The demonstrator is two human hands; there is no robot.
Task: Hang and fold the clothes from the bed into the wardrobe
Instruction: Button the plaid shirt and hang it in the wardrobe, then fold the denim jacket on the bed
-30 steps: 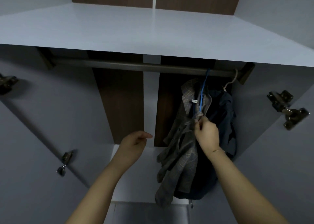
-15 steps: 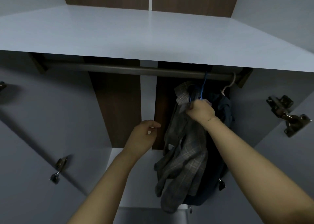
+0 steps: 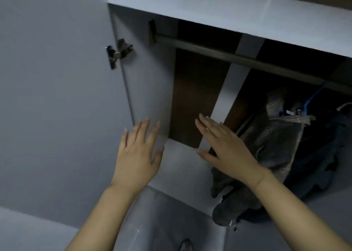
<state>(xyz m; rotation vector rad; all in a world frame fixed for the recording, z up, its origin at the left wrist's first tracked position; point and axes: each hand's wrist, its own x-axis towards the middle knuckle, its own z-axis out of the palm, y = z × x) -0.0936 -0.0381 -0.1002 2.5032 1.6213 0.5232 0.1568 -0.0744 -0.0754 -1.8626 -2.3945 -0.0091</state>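
A grey plaid shirt (image 3: 276,142) hangs on a blue hanger (image 3: 314,98) from the dark wardrobe rail (image 3: 219,54), at the right of the open wardrobe. Behind it hangs a dark blue garment (image 3: 327,155) on a pale hanger (image 3: 344,105). My left hand (image 3: 138,151) is held flat with fingers spread in front of the wardrobe's left inner wall, holding nothing. My right hand (image 3: 224,146) is also flat and empty, just left of the plaid shirt, with its wrist in front of the shirt's lower part.
The open left door (image 3: 57,98) fills the left side, with a metal hinge (image 3: 118,52) on its edge. A white shelf (image 3: 228,8) runs above the rail. The wardrobe's white floor panel (image 3: 181,165) lies below my hands.
My right hand has let go of the blue hanger and dropped away to the left. Both hands now lie flat and open. My view has swung left toward the open door.
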